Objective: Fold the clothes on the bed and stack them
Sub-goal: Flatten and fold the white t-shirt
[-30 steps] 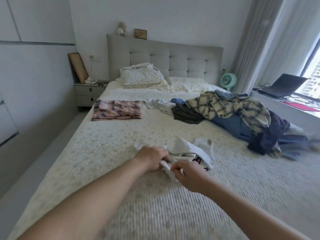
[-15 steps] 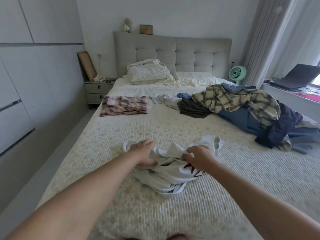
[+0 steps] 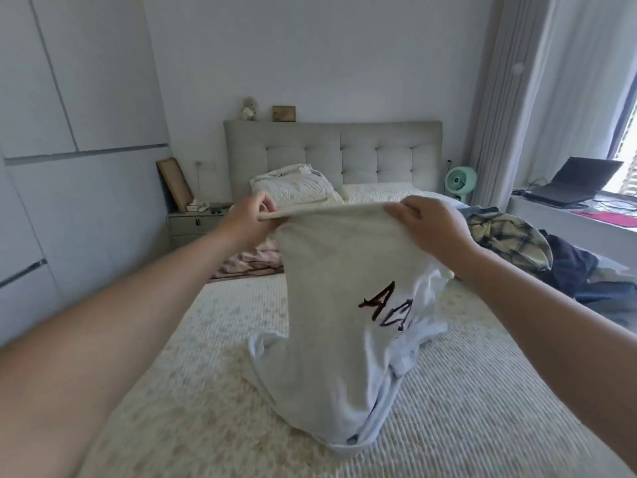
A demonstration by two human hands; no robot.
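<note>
White cotton, a T-shirt (image 3: 344, 305) with dark lettering, now hangs in the air where half a second ago it lay bunched on the bed (image 3: 482, 391). The left hand (image 3: 246, 219) pinches one end of a hem between thumb and fingers; the right hand (image 3: 427, 225) has its fingers curled over the other end, and the edge runs taut between them at about pillow height. The shirt's lower part is twisted and rests crumpled on the bedspread. Lifting it has opened the garment out, so I judge the person is finding its shape before laying it flat to fold.

One folded pink plaid piece (image 3: 248, 262) sits behind the left forearm, the start of a stack. To the right, the unsorted heap (image 3: 537, 250) of plaid and dark blue clothes waits, so most of the job remains.
</note>
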